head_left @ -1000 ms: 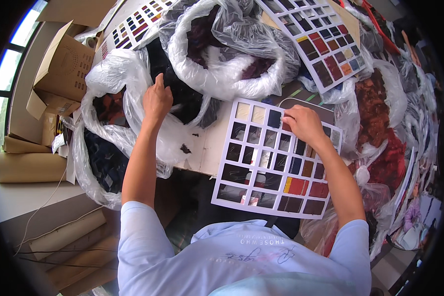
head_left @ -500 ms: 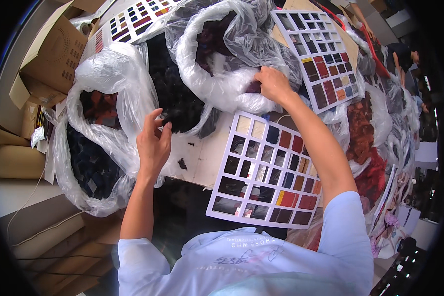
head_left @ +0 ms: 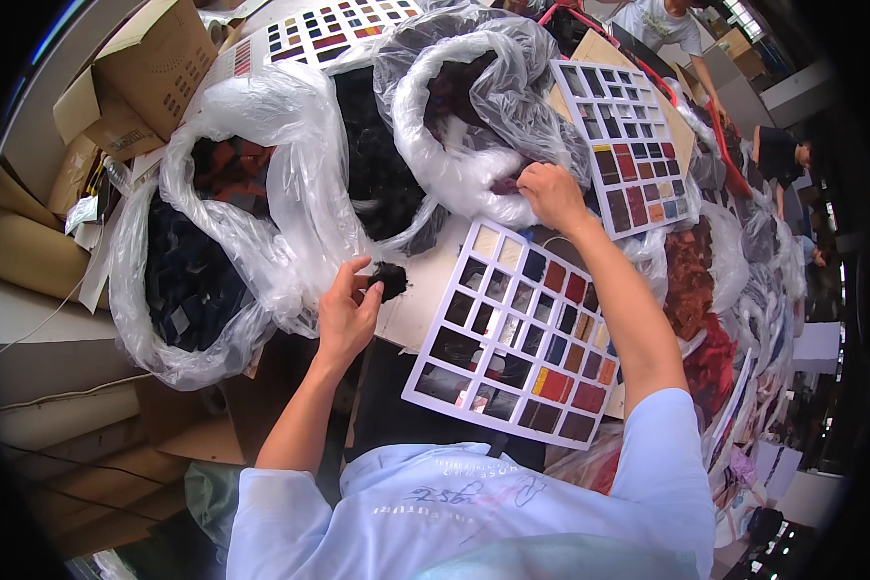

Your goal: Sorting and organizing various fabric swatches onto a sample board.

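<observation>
My left hand (head_left: 350, 311) pinches a small black fuzzy swatch (head_left: 388, 281) between thumb and fingers, above the pale tabletop (head_left: 418, 307). To its right, my right hand (head_left: 557, 196) is closed on a dark maroon swatch (head_left: 506, 185), beside the rolled rim of a clear plastic bag (head_left: 454, 184) holding dark maroon pieces. In front of me a white-framed swatch board (head_left: 462, 410) with rows of coloured squares lies tilted, partly under my right forearm. Between the bags, a heap of black pieces (head_left: 377, 159) fills another bag.
At the left, plastic bags hold rust-red pieces (head_left: 230, 172) and dark navy pieces (head_left: 184, 280). More swatch boards lie at the back (head_left: 314, 60) and right (head_left: 611, 198). An open cardboard box (head_left: 155, 72) stands far left. Other people, one in a white shirt (head_left: 659, 24), are at the far right.
My left hand has come away from the black heap toward me and right, with the black swatch. My right hand stays by the maroon bag. The whole view has shifted.
</observation>
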Demonstrator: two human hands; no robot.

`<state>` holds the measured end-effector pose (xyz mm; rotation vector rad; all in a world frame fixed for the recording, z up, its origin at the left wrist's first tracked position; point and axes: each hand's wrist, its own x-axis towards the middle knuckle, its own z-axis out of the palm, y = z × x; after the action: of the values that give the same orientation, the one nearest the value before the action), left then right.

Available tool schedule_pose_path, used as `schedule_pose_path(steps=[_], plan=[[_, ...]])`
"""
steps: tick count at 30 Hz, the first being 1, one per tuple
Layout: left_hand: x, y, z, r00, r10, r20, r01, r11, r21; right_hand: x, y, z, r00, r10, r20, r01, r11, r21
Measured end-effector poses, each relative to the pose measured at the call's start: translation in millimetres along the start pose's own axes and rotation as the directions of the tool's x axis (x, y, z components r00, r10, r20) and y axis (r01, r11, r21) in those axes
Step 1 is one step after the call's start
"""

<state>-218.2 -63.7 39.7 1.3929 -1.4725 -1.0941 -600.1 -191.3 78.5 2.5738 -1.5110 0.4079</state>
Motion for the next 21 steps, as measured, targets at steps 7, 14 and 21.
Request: schedule_pose_path(steps=[7, 14, 21], plan=[[-32, -2, -10, 0.999, -0.013, -0.049, 0.011, 0.999, -0.03, -17, -9, 18, 0.753, 0.519, 0.405, -0.657, 0.622, 0.425], [-35, -8, -9, 0.996, -0.082, -0.025, 0.081, 0.996, -0.037, -12, -7, 53, 0.675, 0.723, 0.149, -0.641, 0.474, 0.603], [-31, -11, -9, 0.995, -0.101, -0.025, 0.1, 0.993, -0.055, -8, -29, 42, 0.761, 0.649, -0.004, -0.594, 0.699, 0.397]])
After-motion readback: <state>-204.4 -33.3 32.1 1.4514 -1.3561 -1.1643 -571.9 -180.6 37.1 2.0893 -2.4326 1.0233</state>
